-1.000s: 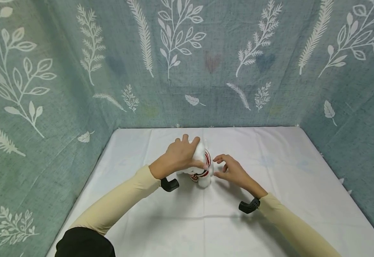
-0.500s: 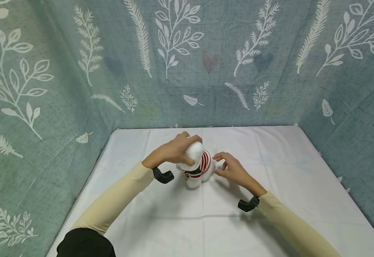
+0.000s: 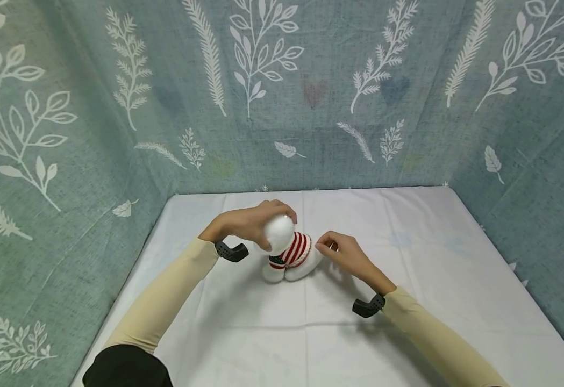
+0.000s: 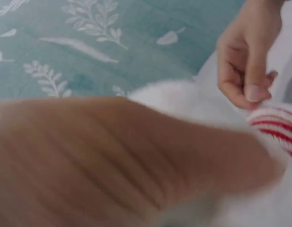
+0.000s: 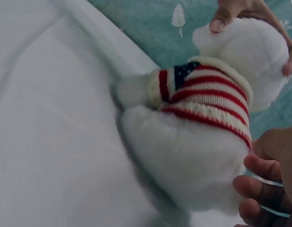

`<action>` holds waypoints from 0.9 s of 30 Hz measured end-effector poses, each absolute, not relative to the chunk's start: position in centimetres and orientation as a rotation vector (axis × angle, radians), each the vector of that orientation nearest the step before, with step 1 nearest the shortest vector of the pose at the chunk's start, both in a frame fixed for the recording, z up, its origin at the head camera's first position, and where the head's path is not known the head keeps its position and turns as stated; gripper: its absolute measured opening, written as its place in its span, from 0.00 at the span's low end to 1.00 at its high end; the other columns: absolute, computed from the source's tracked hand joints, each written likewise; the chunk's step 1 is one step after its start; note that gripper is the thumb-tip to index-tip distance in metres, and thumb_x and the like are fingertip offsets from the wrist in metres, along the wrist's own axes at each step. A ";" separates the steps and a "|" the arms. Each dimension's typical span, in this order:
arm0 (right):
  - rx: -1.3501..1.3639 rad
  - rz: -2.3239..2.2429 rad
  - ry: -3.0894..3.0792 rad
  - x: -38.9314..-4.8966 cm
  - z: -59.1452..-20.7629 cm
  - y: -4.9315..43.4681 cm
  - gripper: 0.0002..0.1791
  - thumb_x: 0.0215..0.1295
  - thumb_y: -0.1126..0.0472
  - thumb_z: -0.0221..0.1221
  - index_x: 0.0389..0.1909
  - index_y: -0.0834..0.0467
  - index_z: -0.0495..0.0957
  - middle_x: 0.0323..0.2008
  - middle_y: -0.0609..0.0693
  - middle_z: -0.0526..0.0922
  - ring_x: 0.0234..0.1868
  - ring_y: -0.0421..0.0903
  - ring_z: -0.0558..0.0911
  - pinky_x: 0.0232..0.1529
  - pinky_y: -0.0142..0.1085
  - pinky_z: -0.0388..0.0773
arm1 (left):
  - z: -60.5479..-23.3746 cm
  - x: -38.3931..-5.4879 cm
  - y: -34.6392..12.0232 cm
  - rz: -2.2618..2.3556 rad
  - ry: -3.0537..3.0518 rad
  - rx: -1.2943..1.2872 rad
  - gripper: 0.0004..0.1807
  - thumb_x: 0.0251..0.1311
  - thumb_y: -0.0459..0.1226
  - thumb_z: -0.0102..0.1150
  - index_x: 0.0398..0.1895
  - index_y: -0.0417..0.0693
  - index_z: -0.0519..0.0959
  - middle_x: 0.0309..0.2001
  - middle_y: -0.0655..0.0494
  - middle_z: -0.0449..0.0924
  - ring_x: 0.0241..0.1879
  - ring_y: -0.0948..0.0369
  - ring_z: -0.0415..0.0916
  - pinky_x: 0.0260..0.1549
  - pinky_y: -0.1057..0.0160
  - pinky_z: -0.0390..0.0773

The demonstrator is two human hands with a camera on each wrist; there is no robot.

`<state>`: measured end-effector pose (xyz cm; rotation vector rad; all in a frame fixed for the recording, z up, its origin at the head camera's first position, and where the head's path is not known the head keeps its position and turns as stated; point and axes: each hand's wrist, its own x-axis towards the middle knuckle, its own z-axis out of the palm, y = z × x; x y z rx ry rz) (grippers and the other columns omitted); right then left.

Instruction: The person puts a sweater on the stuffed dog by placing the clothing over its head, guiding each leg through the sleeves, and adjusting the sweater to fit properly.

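A white plush toy sits upright on the white cloth, wearing a red-and-white striped sweater with a dark blue, white-dotted patch. My left hand grips its round head from above and behind, thumb on one side and fingers on the other. The toy's face is turned out of sight. At the toy's back, my right hand pinches the sweater's rear hem between thumb and index finger; its other fingers lie curled beside the white body. In the left wrist view, my left hand blurs across the foreground.
White cloth covers the table, with fold creases running across it. Grey-green curtains printed with white leaves enclose the back and both sides. Each wrist wears a black device, one on the left wrist and one on the right.
My left hand has moved left with the toy's head, turning the toy so its striped back shows more. The right hand's fingertips have come together at the sweater's back.
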<state>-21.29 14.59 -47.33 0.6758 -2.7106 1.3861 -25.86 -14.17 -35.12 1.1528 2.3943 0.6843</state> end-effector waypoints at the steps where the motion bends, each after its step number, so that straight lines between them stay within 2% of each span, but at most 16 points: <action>1: 0.655 1.391 -2.725 -21.3 -47.2 14.2 0.08 0.74 0.54 0.63 0.43 0.54 0.85 0.33 0.43 0.84 0.34 0.42 0.79 0.38 0.37 0.76 | -35.2 -25.8 -14.1 0.678 2.407 1.136 0.44 0.43 0.31 0.77 0.67 0.61 0.70 0.69 0.55 0.63 0.65 0.52 0.60 0.53 0.46 0.75; 5: 0.549 1.399 -2.783 -21.2 -46.6 12.8 0.11 0.74 0.50 0.62 0.39 0.54 0.85 0.28 0.43 0.81 0.30 0.42 0.76 0.35 0.38 0.74 | -35.6 -25.6 -13.8 0.659 2.479 1.073 0.46 0.47 0.41 0.79 0.71 0.62 0.66 0.67 0.51 0.64 0.63 0.51 0.61 0.52 0.47 0.75; 10: 0.450 1.397 -2.813 -21.2 -45.9 11.7 0.13 0.71 0.50 0.64 0.34 0.55 0.83 0.25 0.45 0.78 0.27 0.43 0.73 0.34 0.38 0.71 | -35.7 -25.2 -13.5 0.616 2.565 1.051 0.43 0.50 0.44 0.78 0.70 0.56 0.67 0.64 0.46 0.66 0.62 0.48 0.63 0.51 0.46 0.76; 20: 0.377 1.465 -2.812 -21.0 -46.1 11.5 0.06 0.65 0.59 0.63 0.29 0.56 0.82 0.25 0.45 0.79 0.28 0.42 0.73 0.33 0.37 0.71 | -36.0 -25.1 -13.6 0.577 2.639 1.030 0.37 0.49 0.38 0.75 0.65 0.56 0.71 0.60 0.47 0.71 0.53 0.49 0.74 0.45 0.48 0.79; 27: 0.352 1.484 -2.844 -20.4 -46.5 12.6 0.04 0.62 0.62 0.62 0.28 0.57 0.80 0.23 0.46 0.77 0.25 0.43 0.71 0.30 0.37 0.69 | -36.2 -25.4 -14.1 0.602 2.614 1.065 0.39 0.48 0.35 0.76 0.66 0.54 0.71 0.61 0.46 0.71 0.54 0.50 0.76 0.47 0.48 0.80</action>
